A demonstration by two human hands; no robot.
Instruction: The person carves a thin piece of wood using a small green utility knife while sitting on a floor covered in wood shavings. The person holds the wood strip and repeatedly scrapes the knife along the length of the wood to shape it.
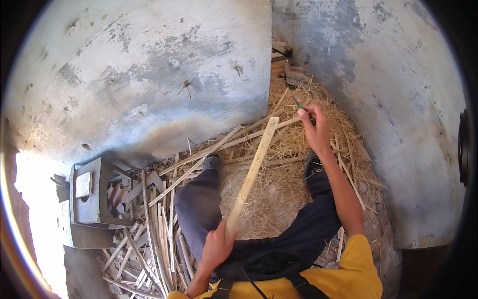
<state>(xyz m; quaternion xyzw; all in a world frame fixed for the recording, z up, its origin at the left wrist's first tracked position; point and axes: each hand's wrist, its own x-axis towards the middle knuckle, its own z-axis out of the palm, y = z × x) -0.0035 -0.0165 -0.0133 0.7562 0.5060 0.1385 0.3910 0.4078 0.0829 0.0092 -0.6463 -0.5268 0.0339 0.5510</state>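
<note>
Holding: left hand [217,247], fingers closed round the lower end of a pale wooden strip [251,174]
Strip: slants up and away from those fingers, over the lap
Right hand [314,128]: raised ahead, fingers gripping a small green-handled tool [299,104]
Beneath: straw shavings [284,194]; cut sticks [149,239] left of the left fingers

Weathered plaster walls [149,74], grey-blue and stained, meeting in a corner ahead of the hands. Floor [284,194] thick with straw and shavings under and beyond the hands. Loose wooden slats [154,234] heaped left of the hands. Grey wooden block stand [89,199] farther left. Stacked wood scraps [289,67] in the far corner. Harsh daylight [35,209] from the left edge.
</note>
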